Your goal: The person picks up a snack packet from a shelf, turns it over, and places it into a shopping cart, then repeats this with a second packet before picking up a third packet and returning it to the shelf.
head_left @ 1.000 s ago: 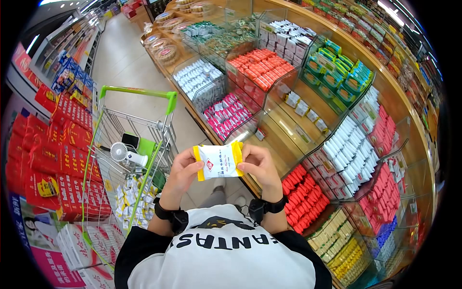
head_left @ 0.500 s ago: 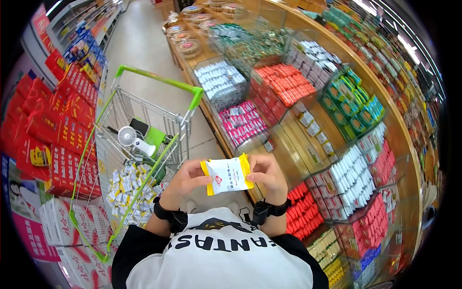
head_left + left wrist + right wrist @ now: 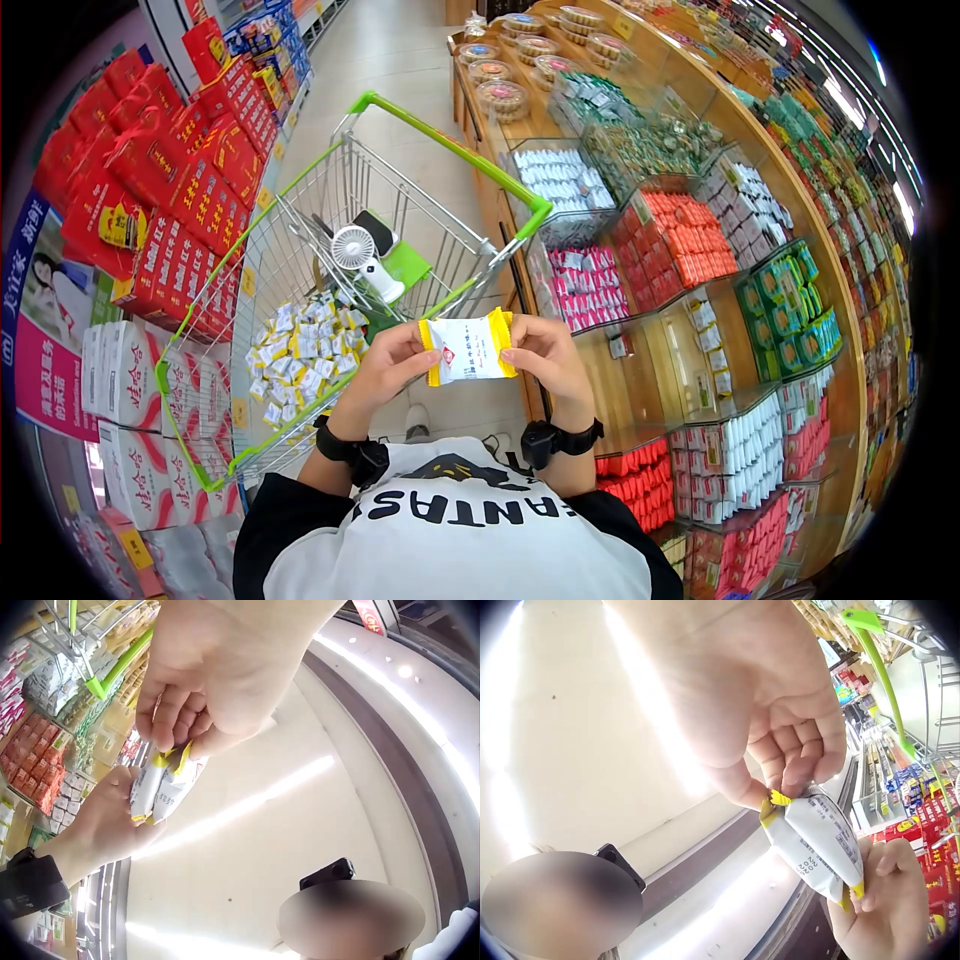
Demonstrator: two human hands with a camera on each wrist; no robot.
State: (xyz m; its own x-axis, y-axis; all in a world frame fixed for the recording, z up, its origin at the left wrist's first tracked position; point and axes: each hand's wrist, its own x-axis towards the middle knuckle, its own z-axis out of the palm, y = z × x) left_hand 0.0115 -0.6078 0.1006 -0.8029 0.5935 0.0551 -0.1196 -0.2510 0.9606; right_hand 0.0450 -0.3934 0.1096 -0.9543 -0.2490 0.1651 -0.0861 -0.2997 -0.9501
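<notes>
A small white snack packet (image 3: 470, 349) with yellow crimped ends, a red diamond mark and dark lettering is held level in front of the chest. My left hand (image 3: 392, 358) pinches its left end between thumb and fingers. At the opposite end, my right hand (image 3: 552, 360) pinches the other yellow edge the same way. Both wrist views show the packet's back (image 3: 169, 786), with its long seam and printed dates. Beyond the hands stands a shopping cart (image 3: 545, 208) with a green handle; a heap of similar white-and-yellow packets (image 3: 310, 350) lies in it.
A white handheld fan (image 3: 354, 248), a dark phone-like item and something green sit in the cart. Red gift boxes (image 3: 190, 200) and white cartons (image 3: 140, 400) are stacked at left. On the right, a wooden display counter (image 3: 640, 350) carries clear bins of wrapped snacks and round tubs (image 3: 500, 98).
The head view has swung left, so the cart, boxes and counter have shifted rightward in it. Both hands keep their pinch on the snack packet, which stays in front of the chest.
</notes>
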